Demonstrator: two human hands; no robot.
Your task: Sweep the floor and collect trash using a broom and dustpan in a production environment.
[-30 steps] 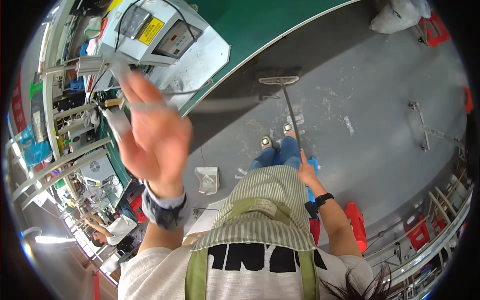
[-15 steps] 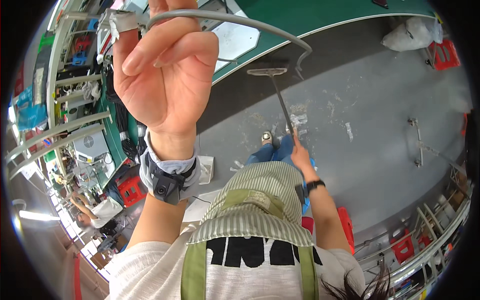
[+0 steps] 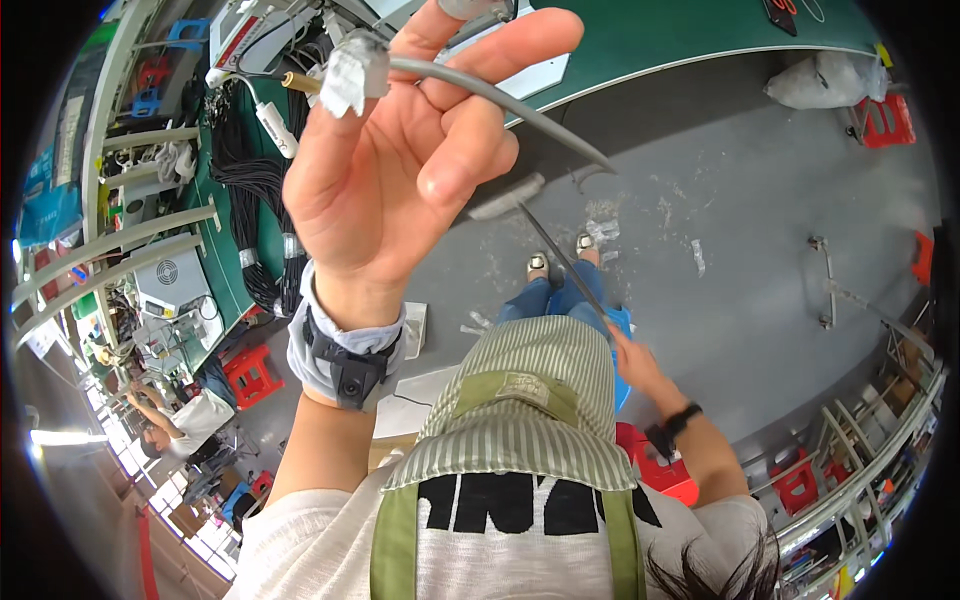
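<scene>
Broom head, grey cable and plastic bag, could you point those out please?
Broom head [image 3: 507, 198]: head view, middle of its bar.
Grey cable [image 3: 522, 110]: head view, middle of its curved length.
Plastic bag [image 3: 815, 82]: head view, middle of its bulging side.

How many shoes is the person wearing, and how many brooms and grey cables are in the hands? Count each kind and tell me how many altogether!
Grey cable in the left hand: 1
Broom in the right hand: 1
Shoes: 2
Total: 4
</scene>
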